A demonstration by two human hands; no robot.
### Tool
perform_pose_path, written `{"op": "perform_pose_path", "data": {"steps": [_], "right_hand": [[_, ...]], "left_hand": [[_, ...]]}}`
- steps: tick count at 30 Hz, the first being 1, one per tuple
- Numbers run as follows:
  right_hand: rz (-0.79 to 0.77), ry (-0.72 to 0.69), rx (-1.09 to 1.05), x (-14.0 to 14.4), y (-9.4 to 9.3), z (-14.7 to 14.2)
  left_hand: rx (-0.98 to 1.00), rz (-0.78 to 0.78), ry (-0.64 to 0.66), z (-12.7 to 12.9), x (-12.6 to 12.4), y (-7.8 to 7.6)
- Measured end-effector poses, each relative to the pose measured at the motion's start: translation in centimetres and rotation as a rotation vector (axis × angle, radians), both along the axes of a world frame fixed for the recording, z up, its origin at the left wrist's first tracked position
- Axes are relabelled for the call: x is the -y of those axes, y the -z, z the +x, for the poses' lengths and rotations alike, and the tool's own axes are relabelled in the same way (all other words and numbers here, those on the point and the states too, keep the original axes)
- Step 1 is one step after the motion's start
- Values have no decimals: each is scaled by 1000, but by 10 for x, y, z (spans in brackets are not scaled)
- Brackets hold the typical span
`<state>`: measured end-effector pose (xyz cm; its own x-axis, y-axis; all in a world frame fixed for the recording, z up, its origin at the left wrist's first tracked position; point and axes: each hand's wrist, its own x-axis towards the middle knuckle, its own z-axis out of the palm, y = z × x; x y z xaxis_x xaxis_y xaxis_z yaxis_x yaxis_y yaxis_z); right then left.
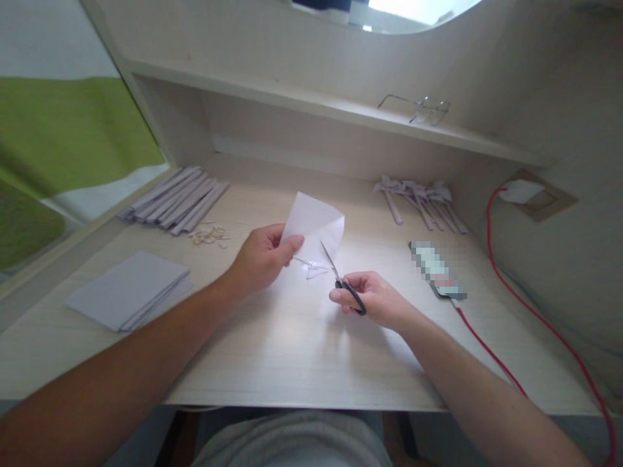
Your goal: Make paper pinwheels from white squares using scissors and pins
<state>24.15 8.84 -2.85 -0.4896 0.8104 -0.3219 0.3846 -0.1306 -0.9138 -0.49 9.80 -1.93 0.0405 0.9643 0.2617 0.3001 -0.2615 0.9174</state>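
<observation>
Cutting step in hand, above the middle of the pale wooden table (302,350): left hand (260,259), grip pinching one folded white paper sheet (315,224); right hand (377,299), grip closed through the handles of one pair of small black-handled scissors (343,275), blades parted at the paper's lower edge. Likely next need: steady paper, blades closing along the fold. Far left, about eight rolled paper strips (178,201); near left, one stack of folded sheets (129,290); far right, roughly six knotted paper pieces (421,201).

A pale wooden desk (302,350) fills the middle. A long shelf (311,107) runs across the top. Green and white wall (58,130) at the left. Bright light at the top.
</observation>
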Motion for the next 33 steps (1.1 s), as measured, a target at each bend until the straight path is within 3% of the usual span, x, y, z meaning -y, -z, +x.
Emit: {"op": "perform_pose_path", "data": {"steps": [33], "right_hand": [[49,26,-13,-3,6,-1]], "left_hand": [[-12,-7,19,1,0,1]]}}
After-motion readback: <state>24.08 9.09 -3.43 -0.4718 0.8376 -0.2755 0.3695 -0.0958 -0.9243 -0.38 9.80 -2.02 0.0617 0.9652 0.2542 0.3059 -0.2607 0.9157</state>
